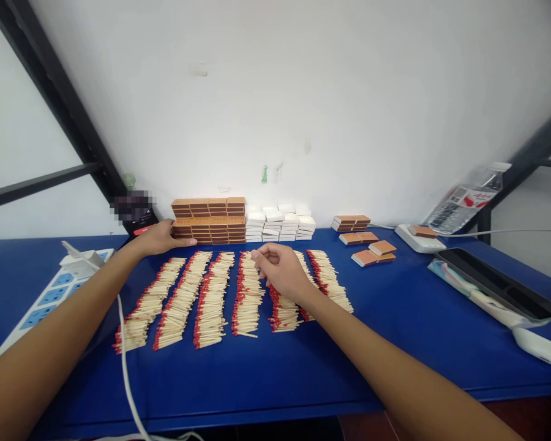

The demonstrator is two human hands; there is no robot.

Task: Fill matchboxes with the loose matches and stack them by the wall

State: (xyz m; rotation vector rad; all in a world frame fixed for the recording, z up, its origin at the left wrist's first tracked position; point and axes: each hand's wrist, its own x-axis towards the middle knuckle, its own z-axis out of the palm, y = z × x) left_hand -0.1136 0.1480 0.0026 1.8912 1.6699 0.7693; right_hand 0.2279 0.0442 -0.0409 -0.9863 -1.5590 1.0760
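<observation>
Several long rows of red-tipped matchsticks [211, 297] lie on the blue table [395, 331]. My left hand [158, 237] reaches to the back and touches the left end of a stack of brown matchbox sleeves [210, 222]; its fingers lie along the stack. My right hand [280, 269] hovers over the matchstick rows with its fingers pinched together, and whether they hold anything is too small to see. White inner trays [280, 224] are stacked right of the brown sleeves.
Loose brown matchboxes [370, 248] lie at the right. A white power strip [50, 294] with a cable [126, 373] sits left. A plastic bottle [468, 202] leans on the wall, with a dark tray [496, 285] and a white extension block [417, 239] right.
</observation>
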